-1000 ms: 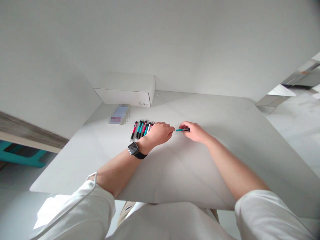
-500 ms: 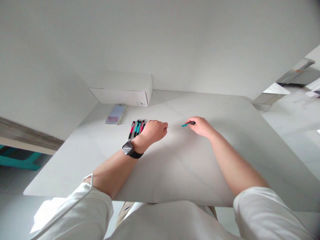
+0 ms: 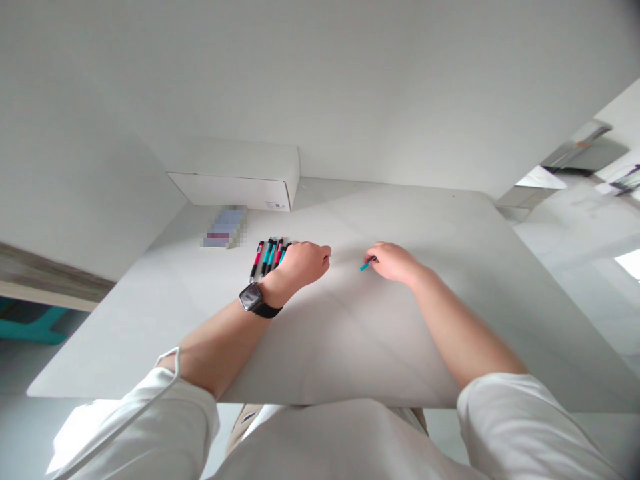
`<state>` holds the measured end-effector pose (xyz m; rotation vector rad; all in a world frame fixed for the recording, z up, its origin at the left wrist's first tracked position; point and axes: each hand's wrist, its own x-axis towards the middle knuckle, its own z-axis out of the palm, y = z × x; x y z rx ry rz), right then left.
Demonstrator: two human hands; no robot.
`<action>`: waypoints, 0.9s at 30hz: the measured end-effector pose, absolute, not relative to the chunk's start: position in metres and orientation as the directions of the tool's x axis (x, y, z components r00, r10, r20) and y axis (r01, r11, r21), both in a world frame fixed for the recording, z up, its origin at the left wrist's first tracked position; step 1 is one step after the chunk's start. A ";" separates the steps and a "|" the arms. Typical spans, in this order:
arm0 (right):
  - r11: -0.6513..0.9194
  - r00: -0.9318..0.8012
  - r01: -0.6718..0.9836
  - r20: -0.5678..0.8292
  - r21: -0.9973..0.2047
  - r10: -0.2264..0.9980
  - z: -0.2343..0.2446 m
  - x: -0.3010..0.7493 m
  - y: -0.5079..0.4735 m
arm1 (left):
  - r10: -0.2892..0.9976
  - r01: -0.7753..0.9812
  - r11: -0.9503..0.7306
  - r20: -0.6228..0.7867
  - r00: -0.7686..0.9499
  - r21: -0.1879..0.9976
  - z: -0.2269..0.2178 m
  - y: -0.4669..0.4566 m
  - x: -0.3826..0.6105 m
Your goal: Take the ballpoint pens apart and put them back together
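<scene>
My right hand (image 3: 393, 260) is closed in a pinch around a short teal pen piece (image 3: 365, 265), which slants down to the left over the table; a dark part of it is mostly covered by the fingers. Closed too is my left hand (image 3: 306, 262), with a small dark spot showing at its fingertips; what it holds is hidden. Beside and partly behind the left hand lie several pens, among them a red and black pen (image 3: 257, 259) and a teal and black pen (image 3: 267, 256). A black watch (image 3: 251, 297) is on my left wrist.
A long white box (image 3: 230, 189) stands at the back left of the white table (image 3: 350, 347), against the wall. In front of it lies a blurred-out bluish pack (image 3: 226, 225). A teal stool (image 3: 33, 328) is on the floor at left.
My right hand has tipped the teal piece so it points more downward. The thin line at my left fingertips no longer shows. The whole view has shifted slightly.
</scene>
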<state>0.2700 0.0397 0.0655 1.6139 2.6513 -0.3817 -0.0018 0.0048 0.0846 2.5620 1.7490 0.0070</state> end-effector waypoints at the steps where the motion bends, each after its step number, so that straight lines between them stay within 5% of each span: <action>1: 0.438 -0.465 0.878 -0.134 -0.191 0.875 0.067 0.268 0.037 | 0.931 0.931 -0.364 -0.017 0.365 0.033 0.084 0.005 -0.002; 27: 0.390 -0.411 0.888 -0.041 -0.243 0.911 0.094 0.315 0.053 | 0.911 0.910 -0.412 0.020 0.412 0.038 0.079 0.007 -0.005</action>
